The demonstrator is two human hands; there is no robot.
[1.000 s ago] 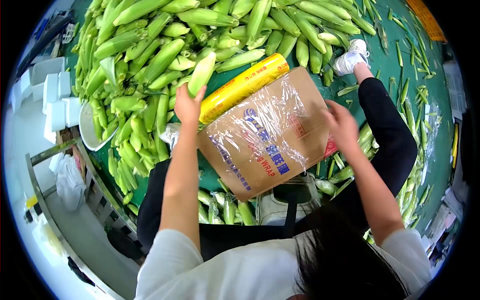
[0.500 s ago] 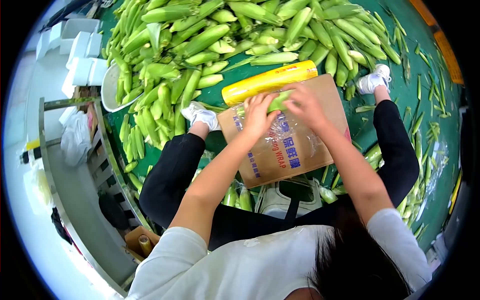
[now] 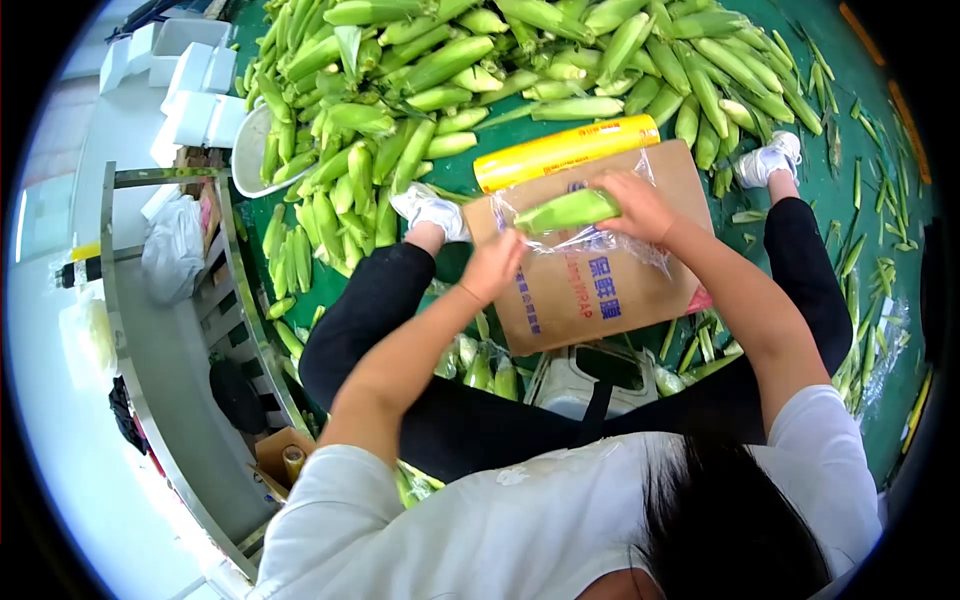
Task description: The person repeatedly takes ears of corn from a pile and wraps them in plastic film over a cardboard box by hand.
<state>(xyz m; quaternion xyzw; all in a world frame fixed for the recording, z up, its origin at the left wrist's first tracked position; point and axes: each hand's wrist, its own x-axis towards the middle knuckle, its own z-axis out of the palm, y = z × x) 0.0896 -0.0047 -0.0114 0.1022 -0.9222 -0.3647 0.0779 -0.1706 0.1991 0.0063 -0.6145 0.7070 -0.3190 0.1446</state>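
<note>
A green ear of corn (image 3: 565,212) in its husk lies on clear plastic wrap (image 3: 592,242), over a cardboard box (image 3: 545,318) printed with blue and red lettering. My right hand (image 3: 636,205) grips the corn's right end, its fingers curled round it. Just below the corn's left end, my left hand (image 3: 496,264) is closed, pinching the edge of the wrap. Along the far side of the box rests a yellow roll of plastic wrap (image 3: 566,152).
A big pile of unwrapped corn (image 3: 430,75) covers the green floor ahead. To the left are a white tub (image 3: 250,155), foam boxes (image 3: 190,118) and a metal-framed rack (image 3: 130,300). A white stool (image 3: 560,385) stands under the box. Loose husks (image 3: 885,220) litter the right.
My left hand has come off the corn and moved down and toward me to the wrap's edge. My right hand now holds the corn's right end. The view has shifted slightly.
</note>
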